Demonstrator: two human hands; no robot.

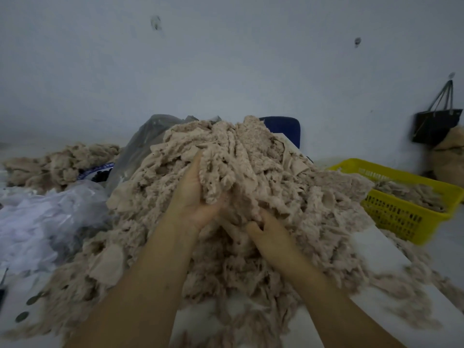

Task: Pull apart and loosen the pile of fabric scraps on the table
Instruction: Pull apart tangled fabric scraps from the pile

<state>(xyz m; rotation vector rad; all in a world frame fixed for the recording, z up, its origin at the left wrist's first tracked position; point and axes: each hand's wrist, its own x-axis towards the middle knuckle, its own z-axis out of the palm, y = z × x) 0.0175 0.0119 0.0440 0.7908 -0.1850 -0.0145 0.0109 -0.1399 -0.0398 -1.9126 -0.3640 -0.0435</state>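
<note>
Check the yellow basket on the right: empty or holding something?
Holding something: beige fabric scraps lie inside the yellow basket, below its far rim, not heaped full.

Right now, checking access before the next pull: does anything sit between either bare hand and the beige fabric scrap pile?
Nothing visible does. The left hand presses its palm against the pile of beige fabric scraps, fingers hidden; the right hand grips into it.

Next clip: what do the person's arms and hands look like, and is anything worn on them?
Both forearms are bare down to the frame edge. No sleeves, gloves, watch or bracelets show on the left hand or the right hand. No rings are visible, though the fingertips are buried in the pile of beige fabric scraps.
</note>
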